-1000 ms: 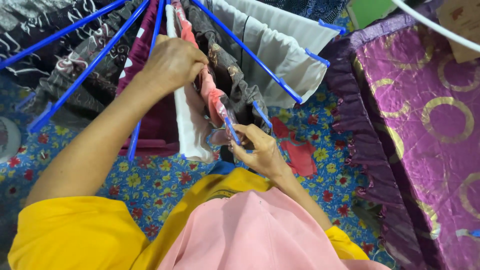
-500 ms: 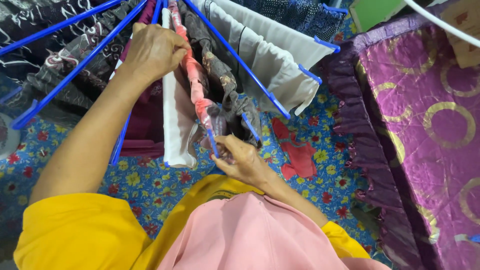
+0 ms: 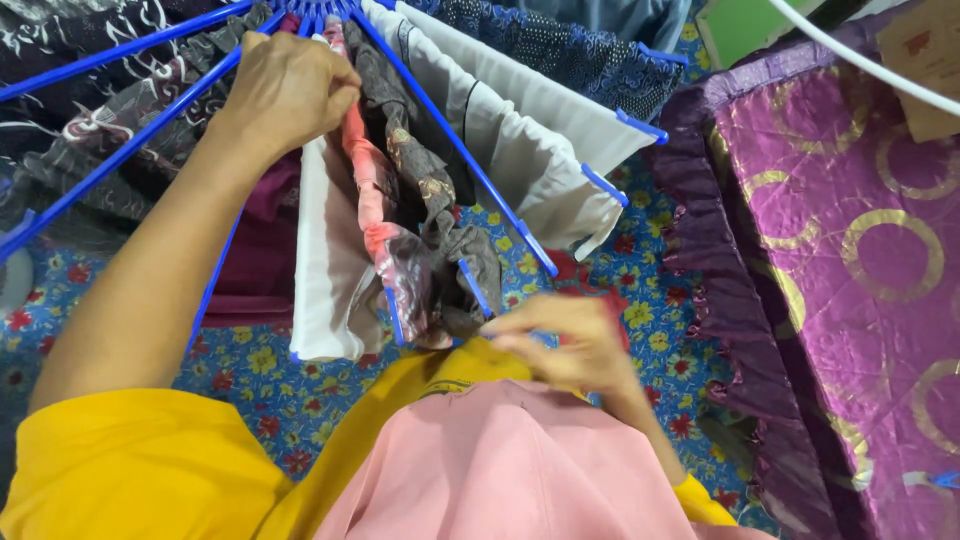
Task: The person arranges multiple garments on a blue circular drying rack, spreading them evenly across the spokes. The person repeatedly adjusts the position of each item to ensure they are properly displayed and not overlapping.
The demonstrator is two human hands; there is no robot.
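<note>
A blue drying rack (image 3: 470, 165) with spoke-like arms carries several hung clothes. My left hand (image 3: 285, 90) is closed around the top of a bunched pink and red cloth (image 3: 375, 200) near the rack's hub. My right hand (image 3: 565, 340) is low, just below the rack's arm ends, fingers pinched together at the lower end of a dark brown patterned cloth (image 3: 430, 205); whether it grips the cloth is unclear. A white cloth (image 3: 325, 260) hangs beside the pink one. My yellow sleeves and pink garment fill the bottom of the view.
A bed with a purple cover with gold rings (image 3: 850, 240) stands at the right. A blue floral mat (image 3: 250, 370) covers the floor under the rack. Dark patterned clothes (image 3: 90, 120) hang at the left, grey-white ones (image 3: 530, 130) at the right.
My left hand stayed gripping the pink cloth near the hub. My right hand slid down from the hanging cloth ends toward my body, and the view came closer to the rack.
</note>
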